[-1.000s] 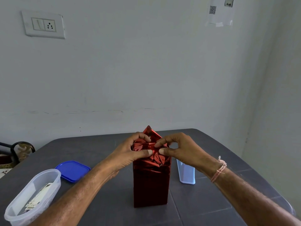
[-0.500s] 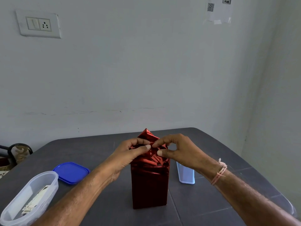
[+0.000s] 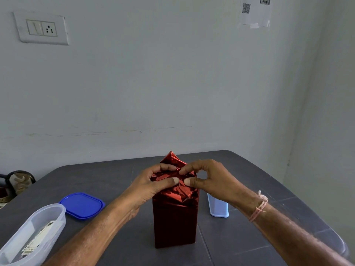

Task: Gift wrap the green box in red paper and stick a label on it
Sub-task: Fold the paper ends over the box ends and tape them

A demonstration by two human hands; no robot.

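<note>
The tall box (image 3: pixel 174 227) stands low in the middle of the frame on the table (image 3: pixel 249 239), its sides already covered in red paper (image 3: pixel 183 195), while the left hand (image 3: pixel 151 186) and right hand (image 3: pixel 212 181) both pinch the crumpled top fold, and no label shows yet.

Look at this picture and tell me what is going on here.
A person is gift wrapping. A tall box stands upright on the dark table, its sides covered in red paper. The left hand and the right hand pinch the crumpled paper at its top, with one pointed flap standing up behind. No label shows on it. A clear tub and blue lid lie at left.
</note>
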